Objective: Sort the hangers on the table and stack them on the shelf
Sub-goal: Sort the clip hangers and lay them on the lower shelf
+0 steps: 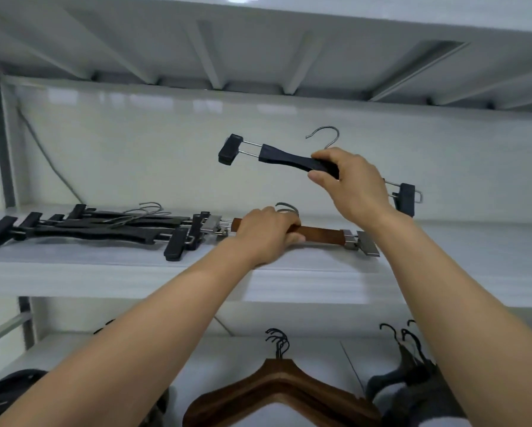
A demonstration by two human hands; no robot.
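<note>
Beside the black pile (104,230), left fingers (293,238) clasp the wooden hanger (320,234), right fingers (324,156) a black hanger (284,158).

No readable text

We find no words, labels, brands or numbers that can be read on any hanger or shelf surface here.

The left hand (266,232) covers the middle of the brown clip hanger (323,234)

A clothing stockroom, by the look — white metal shelves (289,282) stacked with clip hangers (89,228) and wooden coat hangers (277,386).
</note>
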